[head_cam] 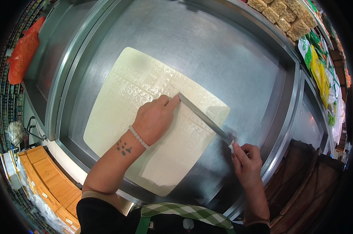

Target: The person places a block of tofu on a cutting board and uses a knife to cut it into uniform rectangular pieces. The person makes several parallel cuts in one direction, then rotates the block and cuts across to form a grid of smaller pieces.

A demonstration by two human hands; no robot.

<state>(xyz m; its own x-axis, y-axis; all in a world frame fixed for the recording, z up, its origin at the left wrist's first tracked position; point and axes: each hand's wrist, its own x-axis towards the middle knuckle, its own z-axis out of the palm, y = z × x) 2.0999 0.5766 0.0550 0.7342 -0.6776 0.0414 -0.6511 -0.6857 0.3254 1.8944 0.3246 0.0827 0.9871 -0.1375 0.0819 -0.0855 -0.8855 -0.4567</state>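
Note:
A large pale slab, apparently tofu [118, 108], lies flat on a stainless steel worktop [238, 79]. Raised marks and thin straight lines cross its upper face. Over the slab's right part, a long straight-bladed knife [204, 117] runs slantwise from near the middle to past the right edge. My right hand [248, 163] grips its light-coloured handle, just beyond the slab. At the other end, my left hand [156, 117] reaches over the slab with the index fingertip touching the blade's tip. The left thumb is hidden, so a pinch on the blade cannot be made out.
A raised metal rim [74, 70] borders the worktop. Red plastic bags [24, 55] hang at the left, above wooden boxes [50, 181]. Packed brown blocks [281, 14] and coloured plastic bags [318, 73] line the far right. Dark brown crates or boards [305, 181] stand at lower right.

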